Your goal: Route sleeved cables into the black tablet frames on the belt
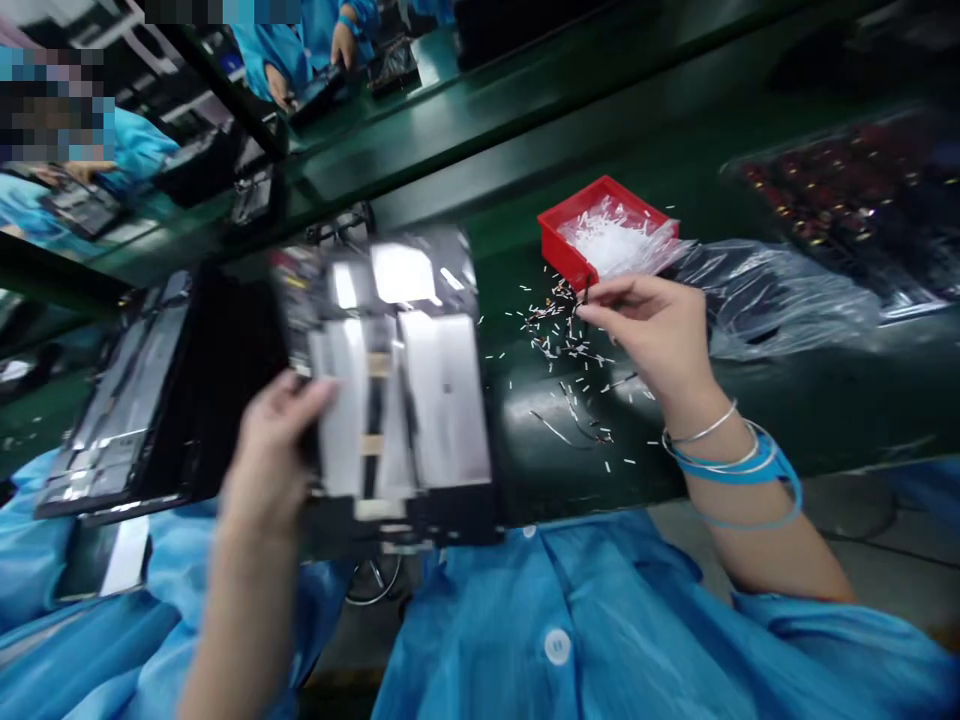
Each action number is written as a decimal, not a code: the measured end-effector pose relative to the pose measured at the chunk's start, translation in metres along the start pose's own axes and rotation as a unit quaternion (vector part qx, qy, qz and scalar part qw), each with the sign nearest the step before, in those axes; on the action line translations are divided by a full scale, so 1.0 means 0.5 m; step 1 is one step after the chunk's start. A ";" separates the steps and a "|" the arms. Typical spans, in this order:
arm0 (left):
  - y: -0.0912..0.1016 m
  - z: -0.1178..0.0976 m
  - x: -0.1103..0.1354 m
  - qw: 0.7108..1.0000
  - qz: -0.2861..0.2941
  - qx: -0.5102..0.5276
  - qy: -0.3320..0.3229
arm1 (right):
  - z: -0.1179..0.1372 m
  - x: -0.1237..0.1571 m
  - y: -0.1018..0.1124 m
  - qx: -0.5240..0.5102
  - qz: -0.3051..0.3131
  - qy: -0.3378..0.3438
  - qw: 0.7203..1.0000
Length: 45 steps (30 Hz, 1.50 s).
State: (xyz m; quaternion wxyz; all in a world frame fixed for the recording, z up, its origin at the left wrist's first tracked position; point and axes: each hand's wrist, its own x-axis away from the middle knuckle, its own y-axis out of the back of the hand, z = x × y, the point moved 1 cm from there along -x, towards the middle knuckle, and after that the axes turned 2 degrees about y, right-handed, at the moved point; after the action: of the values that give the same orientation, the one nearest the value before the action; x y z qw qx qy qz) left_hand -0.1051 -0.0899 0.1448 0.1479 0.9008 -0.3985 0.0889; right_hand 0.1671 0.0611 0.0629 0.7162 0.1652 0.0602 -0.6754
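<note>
My left hand (270,450) is closed on the side edge of an opened tablet (446,400), blurred by motion. Its inside faces up, with silver battery packs and tan tape strips. To the right, my right hand (649,325) pinches a small thin black piece (586,290), perhaps a short wire, at the near corner of a red bin (559,252). White bits in a clear bag (611,240) fill the bin. Below the fingertips, small white pieces (551,345) and several thin dark wires (574,415) lie scattered on the green table.
Opened tablets (127,390) are stacked at left. A crumpled clear plastic bag (780,300) lies right of the bin, beside a clear tray of red and gold parts (840,185). Across the bench, co-workers in blue sleeves (259,50) handle devices. The table's front edge (750,485) runs before me.
</note>
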 end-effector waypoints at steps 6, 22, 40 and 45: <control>-0.082 0.189 0.007 0.985 0.112 0.076 0.109 | 0.023 0.028 -0.049 -0.067 0.082 -0.099 0.989; 0.082 0.268 0.001 0.789 0.150 -0.347 -0.484 | 0.061 0.133 -0.299 0.015 0.340 -0.138 0.930; 0.067 0.281 0.008 0.713 0.151 -0.409 -0.549 | 0.062 0.102 -0.289 0.128 0.384 -0.122 0.906; 0.066 0.286 0.016 0.747 0.160 -0.387 -0.516 | 0.057 0.092 -0.295 0.145 0.400 -0.135 0.895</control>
State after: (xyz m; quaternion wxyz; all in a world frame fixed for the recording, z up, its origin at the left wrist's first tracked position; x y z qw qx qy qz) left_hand -0.1181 -0.1649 0.0190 0.2389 0.5981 -0.5526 -0.5290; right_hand 0.0213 0.0038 0.0527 0.8954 0.1846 -0.2069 -0.3485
